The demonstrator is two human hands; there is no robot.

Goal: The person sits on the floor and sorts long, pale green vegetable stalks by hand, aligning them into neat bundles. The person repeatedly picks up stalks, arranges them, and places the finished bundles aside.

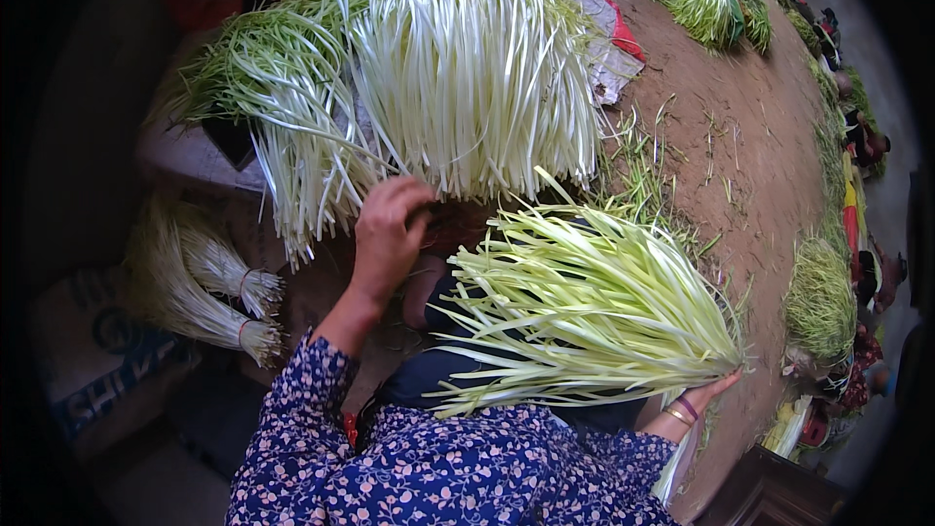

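My left hand [391,237], fingers curled and slightly blurred, is at the lower edge of a heap of long white-and-green leafy stalks [475,80]. A few stalks slant down close to its fingertips; whether it pinches one is unclear. My right hand [708,393], with a bracelet and a purple band at the wrist, grips a large yellow-green bunch of leafy stalks [584,299] by its gathered end, at the right. The leaves fan out leftward over my lap. Most of the right fingers are hidden by the bunch. A smaller pile of stalks [307,153] overlaps the heap's left side.
Two banded bundles [212,270] lie at left above a printed sack [109,358]. Loose trimmings [643,168] litter the earthen floor. More green bundles [701,0] lie at upper right. Several people sit along the far right edge. A dark wooden object [774,489] is at lower right.
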